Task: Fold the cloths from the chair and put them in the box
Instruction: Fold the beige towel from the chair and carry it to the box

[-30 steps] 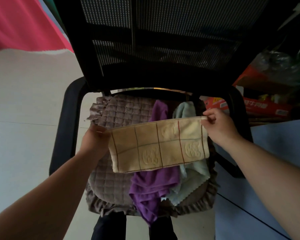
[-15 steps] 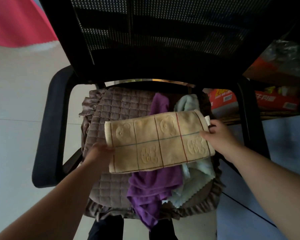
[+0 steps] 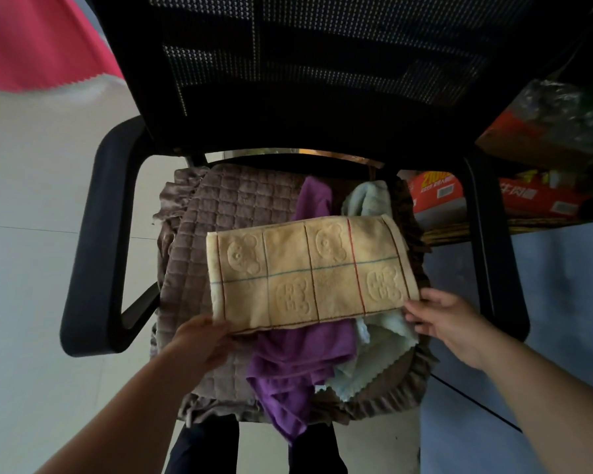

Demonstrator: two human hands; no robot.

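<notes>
A yellow towel [image 3: 308, 271] with red and blue lines and bear prints lies folded in half across the black chair's seat cushion [image 3: 199, 254]. It rests on a purple cloth [image 3: 298, 364] and a pale green cloth [image 3: 374, 357]. My left hand [image 3: 202, 340] holds the towel's near left corner, with its fingers under the edge. My right hand [image 3: 449, 319] pinches the near right corner between thumb and fingers. The purple cloth hangs over the seat's front edge.
The chair's mesh back [image 3: 322, 63] and both armrests [image 3: 96, 241] frame the seat. Red cartons [image 3: 439, 196] and a plastic bag [image 3: 562, 114] lie on a shelf at the right. A blue surface [image 3: 545, 295] sits right of the chair, and a red cloth [image 3: 31, 39] is at the upper left.
The towel has come down from being held up by its top corners and lies on the pile. Both hands slid down its sides to the near corners.
</notes>
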